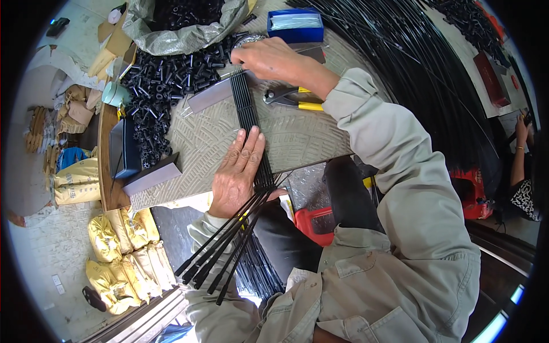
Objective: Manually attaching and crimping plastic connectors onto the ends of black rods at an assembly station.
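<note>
A row of thin black rods (245, 103) lies side by side across the patterned mat (194, 143). My left hand (235, 168) rests on them with its fingers stretched out flat. Past that hand the rods fan out over the table's near edge, their thicker black ends (200, 274) hanging above my lap. At the rods' far tips, my right hand (271, 60) has its fingers pinched together; what they hold, if anything, is hidden. Partly behind this hand is a small round metal dish (250, 40). Pliers-like cutters (286, 98) with yellow handles lie right of the rods.
Small black tubular parts (163, 74) are heaped at the far left below an open sack (171, 39). A blue box (294, 28) stands at the back. Long black rods (389, 51) cover the right side. Angled metal pieces (214, 97) lie on the mat. Another person's arm (520, 137) shows far right.
</note>
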`<control>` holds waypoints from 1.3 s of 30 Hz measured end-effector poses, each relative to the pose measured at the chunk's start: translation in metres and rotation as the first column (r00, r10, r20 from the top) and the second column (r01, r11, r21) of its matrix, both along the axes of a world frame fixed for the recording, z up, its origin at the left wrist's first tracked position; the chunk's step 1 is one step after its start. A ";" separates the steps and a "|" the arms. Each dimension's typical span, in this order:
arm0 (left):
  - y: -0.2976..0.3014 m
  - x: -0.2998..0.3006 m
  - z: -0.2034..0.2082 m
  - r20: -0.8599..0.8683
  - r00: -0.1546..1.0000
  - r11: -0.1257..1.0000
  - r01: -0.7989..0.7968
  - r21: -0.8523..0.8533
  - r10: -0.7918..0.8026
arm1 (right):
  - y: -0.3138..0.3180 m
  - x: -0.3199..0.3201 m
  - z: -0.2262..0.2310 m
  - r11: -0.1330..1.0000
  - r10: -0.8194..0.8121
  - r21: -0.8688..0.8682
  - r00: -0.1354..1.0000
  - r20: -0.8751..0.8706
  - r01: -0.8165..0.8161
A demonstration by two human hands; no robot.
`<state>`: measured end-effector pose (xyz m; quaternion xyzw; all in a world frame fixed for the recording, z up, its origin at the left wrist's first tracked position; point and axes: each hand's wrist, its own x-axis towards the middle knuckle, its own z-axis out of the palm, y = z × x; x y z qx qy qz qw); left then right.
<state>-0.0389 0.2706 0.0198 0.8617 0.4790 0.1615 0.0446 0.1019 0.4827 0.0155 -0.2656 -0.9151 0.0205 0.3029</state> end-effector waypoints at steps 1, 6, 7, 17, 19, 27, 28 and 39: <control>0.000 -0.001 0.000 -0.004 1.000 1.000 -0.001 0.000 0.001 | 0.000 0.000 0.000 1.000 0.011 -0.027 0.999 -0.050 -0.012; -0.002 -0.003 0.001 0.000 1.000 1.000 -0.010 0.028 0.010 | 0.004 0.006 0.009 0.989 -0.024 -0.145 0.994 0.108 0.040; -0.002 -0.004 0.002 -0.009 1.000 0.999 -0.005 0.040 0.005 | 0.007 0.008 0.012 0.982 -0.044 -0.166 0.971 0.237 0.085; -0.003 -0.007 -0.010 -0.010 0.998 0.991 -0.063 0.122 0.064 | 0.062 0.077 0.035 0.899 -0.422 -0.007 0.870 0.257 0.438; -0.005 -0.011 -0.014 -0.024 0.998 0.988 -0.053 0.144 0.057 | 0.069 0.077 0.039 0.908 -0.379 -0.039 0.859 0.343 0.417; -0.006 -0.006 -0.020 -0.033 0.999 0.983 -0.016 0.184 0.023 | 0.087 0.094 0.036 0.927 -0.371 0.061 0.885 0.283 0.369; -0.006 -0.007 -0.019 -0.018 1.000 0.984 0.006 0.179 -0.003 | 0.078 0.089 0.041 0.905 -0.423 0.141 0.878 0.224 0.400; -0.047 0.006 0.083 0.893 0.444 0.946 0.316 -0.076 -0.077 | -0.225 0.072 0.135 0.941 0.248 -0.104 0.867 -0.431 -0.321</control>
